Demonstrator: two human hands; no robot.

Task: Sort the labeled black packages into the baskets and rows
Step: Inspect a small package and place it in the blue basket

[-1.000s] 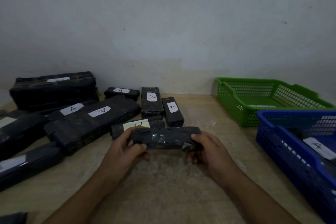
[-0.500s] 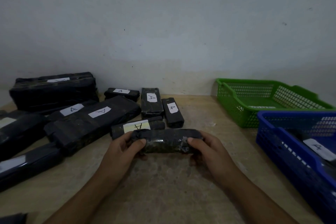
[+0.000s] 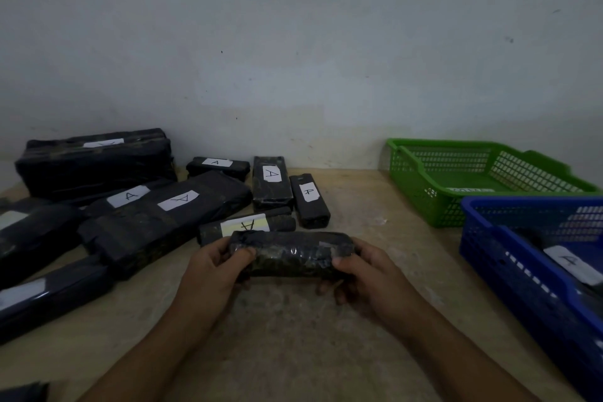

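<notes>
As I look down through the head camera, both hands grip one black package (image 3: 293, 254) by its ends, holding it crosswise low over the wooden table (image 3: 293, 352); I cannot tell whether it touches the wood. The left hand (image 3: 212, 271) curls round its left end with the thumb on top, and the right hand (image 3: 372, 277) wraps the right end the same way. Just beyond the left hand's fingers lies a slim package (image 3: 244, 225) with a yellowish label, and past that I see two small packages (image 3: 271, 183) marked A, side by side. Out to the left of the left hand, larger packages (image 3: 163, 215) lie crowded together. Well apart to the right of the right hand sits a blue basket (image 3: 509, 271) with a labelled package (image 3: 571, 263) inside, and a green basket (image 3: 421, 192) stands beyond it, near the wall (image 3: 293, 59)
</notes>
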